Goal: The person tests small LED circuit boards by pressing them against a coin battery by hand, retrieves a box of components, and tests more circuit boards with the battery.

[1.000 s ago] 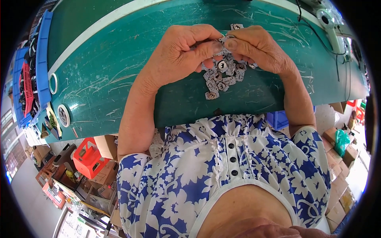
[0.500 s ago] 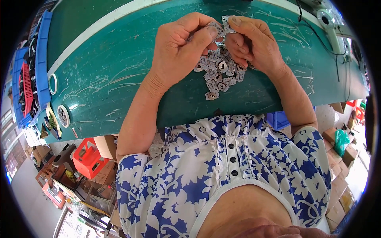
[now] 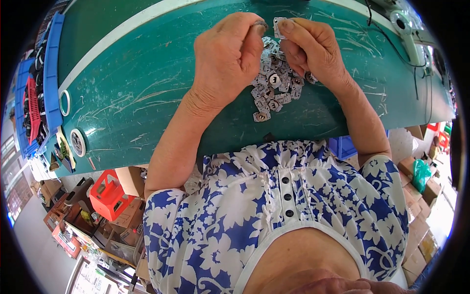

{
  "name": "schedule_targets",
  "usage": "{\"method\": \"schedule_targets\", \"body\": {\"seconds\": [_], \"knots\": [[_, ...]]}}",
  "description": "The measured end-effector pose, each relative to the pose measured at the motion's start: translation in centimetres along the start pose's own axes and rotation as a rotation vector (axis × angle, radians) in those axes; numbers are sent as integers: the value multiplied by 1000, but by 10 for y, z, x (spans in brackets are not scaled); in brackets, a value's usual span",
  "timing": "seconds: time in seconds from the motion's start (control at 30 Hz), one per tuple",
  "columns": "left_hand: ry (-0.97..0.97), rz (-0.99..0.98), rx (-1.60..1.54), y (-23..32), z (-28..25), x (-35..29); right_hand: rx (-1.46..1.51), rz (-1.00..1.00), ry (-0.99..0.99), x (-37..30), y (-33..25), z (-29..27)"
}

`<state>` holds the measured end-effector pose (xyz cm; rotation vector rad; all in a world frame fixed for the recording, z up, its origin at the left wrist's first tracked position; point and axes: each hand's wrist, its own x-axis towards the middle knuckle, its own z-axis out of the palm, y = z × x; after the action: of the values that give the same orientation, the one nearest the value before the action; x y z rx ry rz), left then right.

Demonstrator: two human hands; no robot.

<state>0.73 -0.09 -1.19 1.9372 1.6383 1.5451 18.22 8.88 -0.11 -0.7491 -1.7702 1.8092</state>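
Observation:
Above the pile, my right hand (image 3: 316, 51) pinches a small silvery square metal plate (image 3: 278, 27) with holes between thumb and forefinger. To its left my left hand (image 3: 227, 59) is closed, thumb against forefinger, on a small metal piece (image 3: 262, 23) seen nearly edge-on; most of it is hidden by the fingers. Below and between both hands lies a loose pile of similar small metal plates (image 3: 274, 81), several with a round white or brownish centre bearing dark marks. The right hand's lower fingers hang over the pile's right side.
The scratched green tabletop (image 3: 147, 98) spreads around the pile. At left lie a white ring (image 3: 65, 103), a tape roll (image 3: 78, 142) and cutting tools (image 3: 63, 149), beside a blue crate (image 3: 51, 73). A pale machine arm with cables (image 3: 409, 44) stands at right. A red stool (image 3: 110, 196) is below.
My left hand has turned inward, so its metal piece now shows only an edge, and more of the pile is uncovered. My right hand keeps its plate, shifted slightly.

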Motion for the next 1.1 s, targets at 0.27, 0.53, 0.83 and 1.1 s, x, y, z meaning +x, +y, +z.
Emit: {"method": "schedule_targets", "body": {"seconds": [0.27,0.53,0.83,1.1], "knots": [[-92,-34,-82,2,-4,-1,76,51,3,3,2,-3],[1,-1,-104,2,-3,2,50,28,-11,1,-1,-3],[-89,-40,-218,2,-19,6,-155,-2,31,-3,-6,-3],[-222,-218,-415,1,-17,4,-295,-63,-153,2,-4,-28]]}}
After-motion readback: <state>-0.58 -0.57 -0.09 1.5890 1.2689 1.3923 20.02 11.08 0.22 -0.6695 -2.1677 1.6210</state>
